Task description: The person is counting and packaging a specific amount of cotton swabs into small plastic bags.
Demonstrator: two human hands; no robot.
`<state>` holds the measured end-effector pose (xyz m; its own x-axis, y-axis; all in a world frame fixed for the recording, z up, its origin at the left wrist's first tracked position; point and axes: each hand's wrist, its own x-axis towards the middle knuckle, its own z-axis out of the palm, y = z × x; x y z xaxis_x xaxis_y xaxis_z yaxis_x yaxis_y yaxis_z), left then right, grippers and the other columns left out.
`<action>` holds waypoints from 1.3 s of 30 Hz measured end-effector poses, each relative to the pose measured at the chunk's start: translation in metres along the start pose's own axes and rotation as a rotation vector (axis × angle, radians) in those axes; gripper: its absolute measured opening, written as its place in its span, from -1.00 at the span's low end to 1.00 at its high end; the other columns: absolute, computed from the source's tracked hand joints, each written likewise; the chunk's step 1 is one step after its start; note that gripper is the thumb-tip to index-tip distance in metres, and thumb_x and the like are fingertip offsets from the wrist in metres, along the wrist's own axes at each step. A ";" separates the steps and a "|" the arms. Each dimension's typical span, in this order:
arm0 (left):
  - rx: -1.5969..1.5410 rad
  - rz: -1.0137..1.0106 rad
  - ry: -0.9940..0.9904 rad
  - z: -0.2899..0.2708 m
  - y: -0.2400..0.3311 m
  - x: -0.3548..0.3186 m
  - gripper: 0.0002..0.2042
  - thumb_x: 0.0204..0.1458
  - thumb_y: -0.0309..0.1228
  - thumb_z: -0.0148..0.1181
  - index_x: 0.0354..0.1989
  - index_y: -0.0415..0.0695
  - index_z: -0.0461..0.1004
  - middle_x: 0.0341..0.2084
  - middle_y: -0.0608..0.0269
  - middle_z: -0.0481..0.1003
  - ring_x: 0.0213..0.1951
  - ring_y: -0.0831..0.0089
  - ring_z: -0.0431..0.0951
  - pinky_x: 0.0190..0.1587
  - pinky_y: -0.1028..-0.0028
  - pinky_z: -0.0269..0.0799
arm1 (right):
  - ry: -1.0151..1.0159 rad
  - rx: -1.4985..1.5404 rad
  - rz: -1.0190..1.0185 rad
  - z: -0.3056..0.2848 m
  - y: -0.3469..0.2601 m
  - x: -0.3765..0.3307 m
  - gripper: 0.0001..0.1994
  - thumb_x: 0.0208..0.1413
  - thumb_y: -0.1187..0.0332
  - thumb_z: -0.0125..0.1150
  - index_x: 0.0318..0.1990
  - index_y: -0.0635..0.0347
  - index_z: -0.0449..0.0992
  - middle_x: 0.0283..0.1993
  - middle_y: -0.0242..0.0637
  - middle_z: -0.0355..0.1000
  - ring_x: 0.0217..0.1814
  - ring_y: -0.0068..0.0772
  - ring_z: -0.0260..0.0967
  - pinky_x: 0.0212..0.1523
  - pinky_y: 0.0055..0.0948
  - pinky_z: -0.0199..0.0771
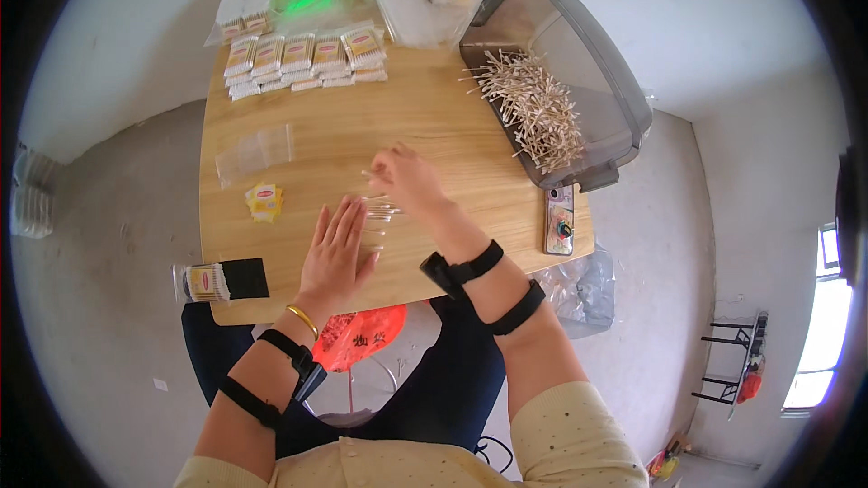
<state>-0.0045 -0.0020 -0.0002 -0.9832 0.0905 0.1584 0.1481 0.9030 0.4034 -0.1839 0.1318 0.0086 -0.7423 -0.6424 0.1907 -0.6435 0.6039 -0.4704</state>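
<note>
My left hand lies flat on the wooden table, fingers stretched out, its fingertips at the ends of several loose cotton swabs. Just beyond them my right hand is closed in a pinch, slightly blurred. A pale swab tip pokes out at the left of its fingers; the rest of that swab is hidden. To the left of my hands sit a small pile of yellow and white cards and a clear plastic bag.
Packed swab bundles stand in rows at the far left. A tipped grey bin spills swabs at the far right, with a phone below it. One filled packet rests on a black pad at the near left corner.
</note>
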 end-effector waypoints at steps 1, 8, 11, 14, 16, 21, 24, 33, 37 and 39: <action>-0.006 -0.001 0.001 0.000 0.000 0.000 -0.23 0.15 -0.20 0.15 0.48 -0.27 0.01 0.46 0.02 0.10 0.52 0.10 -0.02 0.55 0.01 -0.21 | 0.021 0.024 -0.062 0.002 -0.005 -0.003 -0.87 0.18 0.29 0.20 -0.18 0.04 0.60 -0.19 -0.09 0.55 -0.12 -0.01 0.53 -0.07 -0.09 0.53; -0.012 -0.013 -0.001 -0.005 0.001 -0.002 -0.25 0.15 -0.20 0.16 0.45 -0.28 0.06 0.45 -0.01 0.09 0.52 0.08 -0.02 0.54 0.01 -0.20 | 0.168 -0.649 0.255 -0.092 0.119 -0.036 -0.88 0.15 0.43 0.17 -0.18 0.07 0.57 -0.08 -0.16 0.37 0.08 -0.02 0.36 0.07 -0.08 0.43; -0.003 -0.013 0.008 -0.005 0.001 -0.002 -0.26 0.15 -0.20 0.16 0.45 -0.28 0.07 0.45 0.00 0.09 0.51 0.07 -0.01 0.54 0.01 -0.19 | 0.105 -0.622 0.168 -0.110 0.149 -0.050 -0.91 0.13 0.44 0.18 -0.23 0.09 0.56 -0.12 -0.17 0.34 0.05 -0.03 0.32 0.05 -0.11 0.41; -0.009 -0.003 0.012 0.000 0.000 0.000 -0.27 0.16 -0.18 0.15 0.45 -0.28 0.08 0.45 -0.01 0.09 0.51 0.07 0.00 0.54 0.01 -0.18 | 0.097 -0.640 0.107 -0.113 0.157 -0.042 -0.96 0.09 0.42 0.23 -0.30 0.09 0.57 -0.16 -0.19 0.36 0.02 -0.04 0.34 0.03 -0.12 0.40; 0.014 -0.029 0.000 -0.002 -0.001 -0.003 -0.28 0.18 -0.15 0.12 0.45 -0.28 0.08 0.46 0.03 0.09 0.51 0.13 0.00 0.55 0.04 -0.20 | 0.142 -0.475 0.050 -0.098 0.135 -0.026 -0.98 0.07 0.41 0.27 -0.34 0.09 0.58 -0.19 -0.21 0.38 -0.01 -0.06 0.36 0.03 -0.13 0.39; 0.025 -0.021 -0.017 -0.004 0.000 -0.003 -0.27 0.19 -0.13 0.11 0.46 -0.26 0.07 0.47 0.04 0.08 0.52 0.14 -0.01 0.55 0.06 -0.20 | 0.060 -0.116 0.017 -0.022 0.054 -0.001 -0.96 0.07 0.42 0.31 -0.32 0.09 0.61 -0.29 -0.25 0.48 -0.06 -0.10 0.37 -0.02 -0.16 0.41; 0.023 -0.018 -0.009 -0.002 0.000 -0.003 -0.26 0.18 -0.13 0.13 0.46 -0.25 0.06 0.46 0.04 0.08 0.51 0.10 -0.01 0.55 0.05 -0.20 | 0.119 0.204 0.079 0.012 0.010 -0.002 -0.90 0.05 0.43 0.36 -0.26 0.09 0.61 -0.30 -0.28 0.49 -0.07 -0.10 0.37 -0.02 -0.16 0.41; 0.005 -0.031 0.005 -0.007 0.000 -0.005 -0.28 0.19 -0.13 0.13 0.45 -0.26 0.10 0.45 0.00 0.10 0.51 0.13 0.00 0.55 0.07 -0.19 | 0.202 0.240 0.101 0.015 -0.003 -0.046 -0.76 0.00 0.35 0.46 -0.16 0.07 0.60 -0.18 -0.25 0.45 0.00 -0.09 0.33 0.05 -0.17 0.36; 0.048 -0.020 0.005 -0.004 -0.001 -0.005 -0.29 0.20 -0.10 0.11 0.44 -0.26 0.12 0.44 0.01 0.12 0.52 0.15 0.00 0.54 0.07 -0.18 | 0.135 0.201 0.125 0.014 -0.001 -0.044 -0.74 -0.02 0.37 0.48 -0.16 0.09 0.60 -0.17 -0.25 0.45 0.01 -0.11 0.34 0.04 -0.20 0.39; 0.060 -0.015 0.007 -0.003 -0.001 -0.005 -0.29 0.21 -0.09 0.09 0.44 -0.26 0.12 0.44 0.02 0.13 0.52 0.16 0.00 0.54 0.07 -0.18 | 0.080 0.288 0.181 0.014 0.007 -0.039 -0.75 -0.03 0.38 0.49 -0.17 0.10 0.61 -0.16 -0.25 0.45 0.00 -0.15 0.36 -0.01 -0.24 0.43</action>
<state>0.0005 -0.0047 0.0010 -0.9844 0.0744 0.1592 0.1268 0.9277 0.3510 -0.1566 0.1543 -0.0142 -0.8594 -0.4908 0.1436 -0.4290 0.5392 -0.7247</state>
